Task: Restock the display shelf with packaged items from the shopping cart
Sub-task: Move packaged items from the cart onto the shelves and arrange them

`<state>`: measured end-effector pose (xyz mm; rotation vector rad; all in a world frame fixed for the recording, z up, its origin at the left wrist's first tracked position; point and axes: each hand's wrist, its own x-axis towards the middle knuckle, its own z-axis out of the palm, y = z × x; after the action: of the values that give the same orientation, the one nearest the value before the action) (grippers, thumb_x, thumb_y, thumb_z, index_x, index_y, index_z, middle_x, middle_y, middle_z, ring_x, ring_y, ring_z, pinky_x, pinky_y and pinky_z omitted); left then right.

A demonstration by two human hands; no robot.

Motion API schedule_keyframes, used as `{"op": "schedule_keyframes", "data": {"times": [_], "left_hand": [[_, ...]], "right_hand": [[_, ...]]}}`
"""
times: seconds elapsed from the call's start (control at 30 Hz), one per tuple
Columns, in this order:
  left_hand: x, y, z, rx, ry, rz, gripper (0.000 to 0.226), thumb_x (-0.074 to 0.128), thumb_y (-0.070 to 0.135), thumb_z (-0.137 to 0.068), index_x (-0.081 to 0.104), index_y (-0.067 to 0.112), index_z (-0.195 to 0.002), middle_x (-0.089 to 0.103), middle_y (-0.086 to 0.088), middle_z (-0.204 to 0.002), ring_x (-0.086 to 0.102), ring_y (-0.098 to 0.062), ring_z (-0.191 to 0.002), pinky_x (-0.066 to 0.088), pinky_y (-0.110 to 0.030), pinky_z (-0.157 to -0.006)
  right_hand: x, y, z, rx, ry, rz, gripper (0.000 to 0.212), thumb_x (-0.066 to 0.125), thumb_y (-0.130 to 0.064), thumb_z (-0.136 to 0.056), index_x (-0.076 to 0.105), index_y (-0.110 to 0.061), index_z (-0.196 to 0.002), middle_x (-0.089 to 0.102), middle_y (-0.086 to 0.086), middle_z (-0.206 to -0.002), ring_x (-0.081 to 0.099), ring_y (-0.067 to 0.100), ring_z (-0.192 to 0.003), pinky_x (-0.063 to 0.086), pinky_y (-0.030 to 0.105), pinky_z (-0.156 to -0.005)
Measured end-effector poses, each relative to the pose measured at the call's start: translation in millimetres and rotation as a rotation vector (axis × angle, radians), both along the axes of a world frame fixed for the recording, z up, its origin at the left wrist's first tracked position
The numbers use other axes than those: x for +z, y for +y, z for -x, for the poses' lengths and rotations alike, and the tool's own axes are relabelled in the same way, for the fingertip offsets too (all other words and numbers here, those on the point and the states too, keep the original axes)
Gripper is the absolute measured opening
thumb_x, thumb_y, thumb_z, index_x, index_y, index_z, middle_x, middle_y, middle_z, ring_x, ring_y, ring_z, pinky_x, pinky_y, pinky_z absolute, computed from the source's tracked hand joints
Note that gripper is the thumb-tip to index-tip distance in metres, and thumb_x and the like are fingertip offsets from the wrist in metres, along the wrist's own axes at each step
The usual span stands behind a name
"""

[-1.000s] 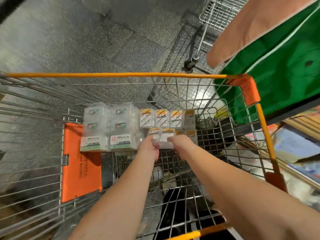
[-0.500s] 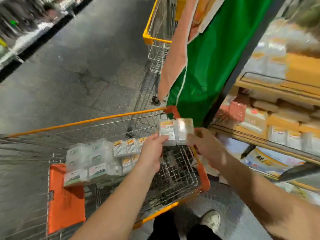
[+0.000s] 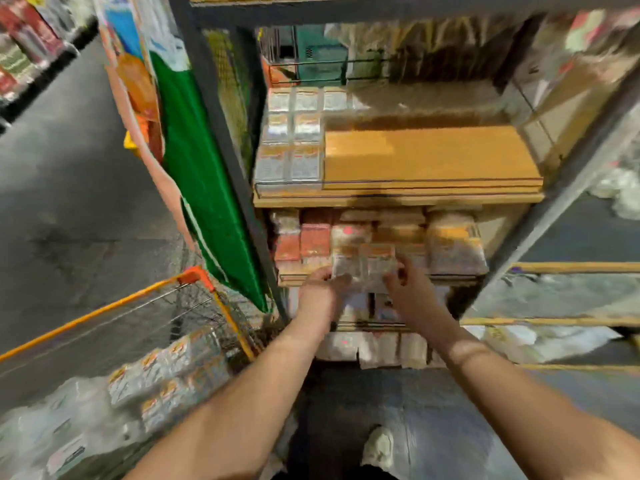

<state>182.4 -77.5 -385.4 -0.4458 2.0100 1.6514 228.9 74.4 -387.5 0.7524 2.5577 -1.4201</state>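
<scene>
Before the display shelf (image 3: 429, 199), both hands' grips pinching two clear packs (image 3: 363, 266), labels blurred, unreadable.

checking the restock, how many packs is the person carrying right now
2, side by side in front of the display shelf: the left pack in the left hand, the right pack in the right hand. Blur could hide more behind.

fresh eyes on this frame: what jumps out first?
Dead centre, the left hand and right hand hold a pair of clear packs up against the display shelf. Its wooden upper board is mostly bare, with packs stacked at its left end. The orange-rimmed shopping cart sits lower left.
</scene>
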Motion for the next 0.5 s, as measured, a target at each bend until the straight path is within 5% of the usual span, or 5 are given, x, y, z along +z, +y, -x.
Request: {"op": "schedule_keyframes", "data": {"times": [0.07, 0.17, 0.27, 0.37, 0.5], "left_hand": [[-8.9, 33.6, 6.6, -0.079, -0.001, 0.018, 0.023, 0.057, 0.002, -0.094, 0.052, 0.011, -0.074, 0.05, -0.005, -0.06, 0.047, -0.018, -0.051, 0.031, -0.015, -0.035], [-21.7, 70.3, 21.8, -0.125, 0.052, 0.094, 0.03, 0.06, 0.008, -0.093, 0.047, 0.022, -0.069, 0.049, 0.006, -0.062, 0.049, -0.007, -0.049, 0.037, -0.01, -0.039], [-38.7, 101.4, 42.4, -0.217, 0.07, 0.239, 0.026, 0.062, 0.023, -0.092, 0.047, 0.02, -0.071, 0.05, 0.002, -0.064, 0.048, -0.013, -0.056, 0.038, -0.026, -0.055], [-53.9, 117.9, 58.8, -0.274, 0.105, 0.399, 0.024, 0.062, 0.034, -0.091, 0.053, 0.013, -0.085, 0.057, -0.006, -0.072, 0.059, -0.026, -0.071, 0.033, -0.027, -0.059], [-72.8, 131.9, 71.4, -0.314, 0.08, 0.488, 0.029, 0.061, 0.034, -0.093, 0.056, 0.008, -0.105, 0.067, -0.013, -0.103, 0.062, -0.029, -0.094, 0.042, -0.026, -0.071]], "right_hand": [[-9.7, 29.7, 3.2, 0.02, -0.034, -0.045, 0.038, 0.047, -0.027, -0.101, 0.047, -0.013, -0.136, 0.064, 0.015, -0.114, 0.063, 0.032, -0.098, 0.048, 0.036, -0.077], [-26.7, 65.9, 16.2, 0.087, -0.086, -0.198, 0.05, 0.042, -0.032, -0.101, 0.035, -0.02, -0.149, 0.057, 0.015, -0.129, 0.057, 0.034, -0.113, 0.045, 0.043, -0.093], [-45.6, 95.5, 33.5, 0.198, -0.14, -0.407, 0.051, 0.037, -0.036, -0.102, 0.028, -0.026, -0.152, 0.056, 0.016, -0.129, 0.056, 0.035, -0.113, 0.041, 0.046, -0.096], [-54.4, 109.7, 48.2, 0.272, -0.13, -0.496, 0.047, 0.038, -0.036, -0.101, 0.032, -0.026, -0.147, 0.056, 0.016, -0.125, 0.055, 0.036, -0.111, 0.045, 0.044, -0.089], [-66.8, 122.6, 58.7, 0.361, -0.159, -0.63, 0.051, 0.039, -0.037, -0.1, 0.029, -0.026, -0.149, 0.054, 0.014, -0.133, 0.047, 0.035, -0.123, 0.037, 0.047, -0.101]]}}
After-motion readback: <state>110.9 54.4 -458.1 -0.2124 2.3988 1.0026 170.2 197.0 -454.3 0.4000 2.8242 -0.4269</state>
